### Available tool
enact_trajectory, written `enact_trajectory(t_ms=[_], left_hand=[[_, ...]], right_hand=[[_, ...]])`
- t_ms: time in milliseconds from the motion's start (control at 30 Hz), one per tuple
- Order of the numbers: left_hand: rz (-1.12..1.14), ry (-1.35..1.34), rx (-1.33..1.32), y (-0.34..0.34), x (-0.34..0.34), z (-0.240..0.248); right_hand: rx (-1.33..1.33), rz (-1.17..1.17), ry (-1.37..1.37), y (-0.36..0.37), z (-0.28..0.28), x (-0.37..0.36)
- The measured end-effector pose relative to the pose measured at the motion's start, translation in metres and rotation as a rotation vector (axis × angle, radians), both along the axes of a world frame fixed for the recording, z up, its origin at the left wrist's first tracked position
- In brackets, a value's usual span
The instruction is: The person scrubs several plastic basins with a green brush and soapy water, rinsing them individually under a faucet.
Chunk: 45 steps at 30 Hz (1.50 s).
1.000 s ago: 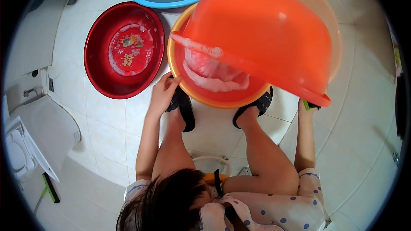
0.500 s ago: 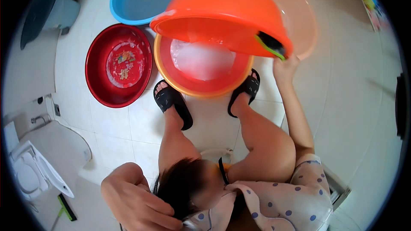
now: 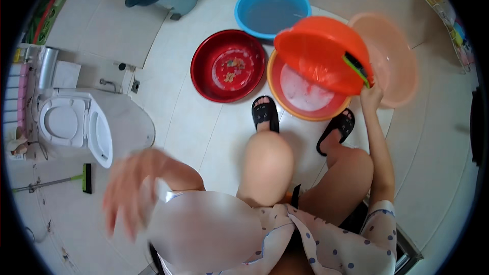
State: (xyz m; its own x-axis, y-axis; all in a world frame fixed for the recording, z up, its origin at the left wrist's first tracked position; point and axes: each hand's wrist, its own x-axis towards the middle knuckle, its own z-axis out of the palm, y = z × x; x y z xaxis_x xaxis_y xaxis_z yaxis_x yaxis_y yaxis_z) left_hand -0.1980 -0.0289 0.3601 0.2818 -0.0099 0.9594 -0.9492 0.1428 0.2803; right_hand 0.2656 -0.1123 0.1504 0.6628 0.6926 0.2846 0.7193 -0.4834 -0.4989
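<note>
My right hand (image 3: 372,95) grips the edge of a bright orange basin (image 3: 326,33) and a green-and-black scrub brush (image 3: 355,69). The brush lies against the basin's inner side. Held tilted, its hollow facing me, the basin hangs over a yellow-rimmed pinkish-red basin (image 3: 308,117) with whitish suds inside. My left hand (image 3: 133,188) is up at the lower left, blurred, with its fingers apart and nothing visible in them.
A dark red basin (image 3: 205,71) with foam traces stands left of the yellow-rimmed one. Behind are a blue basin (image 3: 242,23) of greyish water and a peach basin (image 3: 405,74). A lidded bin (image 3: 178,0), toilet (image 3: 99,135) and green floor squeegee (image 3: 87,178) are at the left.
My left hand has come away from the hair, its curled fingers spreading. The orange basin has tilted so more of its inside shows. The whole view has swung toward the left.
</note>
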Motion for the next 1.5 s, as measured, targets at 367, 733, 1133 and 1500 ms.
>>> enact_trajectory(t_ms=[367,733,1133,1500], left_hand=[[-0.105,1.179,-2.124,0.033,0.104,-0.35],[0.871,1.204,-1.771,0.097,0.005,-0.442],[1.027,1.47,-0.891,0.084,0.118,-0.32],[0.836,1.48,-1.443,0.031,0.102,-0.272]], right_hand=[[0.211,0.156,0.109,0.009,-0.009,-0.016],[0.173,0.062,0.238,-0.006,-0.075,-0.001],[0.134,0.0,0.544,0.015,-0.035,-0.018],[-0.323,0.363,0.967,0.057,-0.008,-0.046]])
